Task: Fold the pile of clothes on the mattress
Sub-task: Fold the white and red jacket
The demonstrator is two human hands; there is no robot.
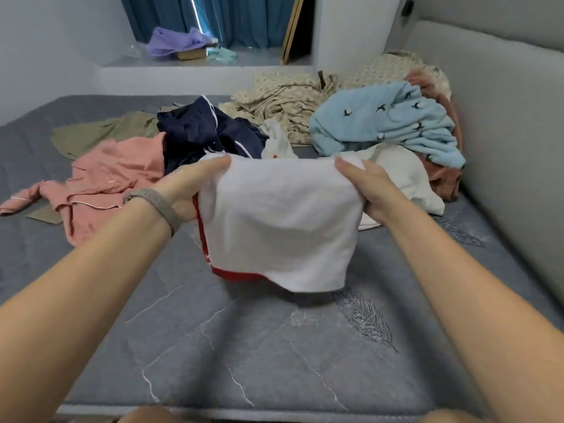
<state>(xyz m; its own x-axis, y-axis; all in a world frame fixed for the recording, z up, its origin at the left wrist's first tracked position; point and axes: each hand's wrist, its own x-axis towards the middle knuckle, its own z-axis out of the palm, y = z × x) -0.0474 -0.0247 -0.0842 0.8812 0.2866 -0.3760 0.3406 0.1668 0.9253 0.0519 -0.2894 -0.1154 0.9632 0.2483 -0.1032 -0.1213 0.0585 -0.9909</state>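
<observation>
Pinching the white, red-edged cotton garment [279,227] at both top corners, left hand [189,190] and right hand [370,190] closed tight, held above the grey quilted mattress [244,355], with pretty much the whole crumpled clothes pile [274,129] behind left unfolded.

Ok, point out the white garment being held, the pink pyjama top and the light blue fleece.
white garment [279,221]: head view, middle of its hanging front.
pink pyjama top [116,175]: head view, its crumpled body.
light blue fleece [384,123]: head view, top of the heap.
</observation>
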